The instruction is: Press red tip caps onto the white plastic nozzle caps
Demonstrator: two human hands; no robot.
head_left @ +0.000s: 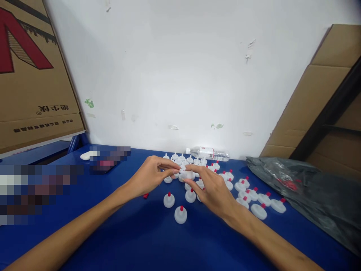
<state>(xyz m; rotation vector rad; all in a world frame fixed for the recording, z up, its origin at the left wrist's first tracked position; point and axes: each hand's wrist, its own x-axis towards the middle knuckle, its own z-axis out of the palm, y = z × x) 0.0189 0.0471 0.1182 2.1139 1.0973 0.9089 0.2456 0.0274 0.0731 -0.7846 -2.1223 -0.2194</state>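
My right hand (213, 188) grips a translucent white nozzle cap (186, 175) by its wide round base, between thumb and fingers. The cap is tilted sideways, its narrow end toward my left hand (153, 174). My left fingers are pinched together at that narrow end; whatever they hold is too small to make out. Just in front of my hands stand several white caps with red tips, among them one red-tipped cap (181, 215) nearest to me. Behind my fingers is a cluster of white caps without red tips (175, 155). A small red piece (146, 195) lies below my left wrist.
A clear plastic bottle (211, 153) lies along the wall behind the caps. More red-tipped caps (258, 211) spread to the right, beside a dark grey plastic bag (307, 203) bearing a clear bag with red pieces (289, 184). A white object (86, 155) and blurred items are left.
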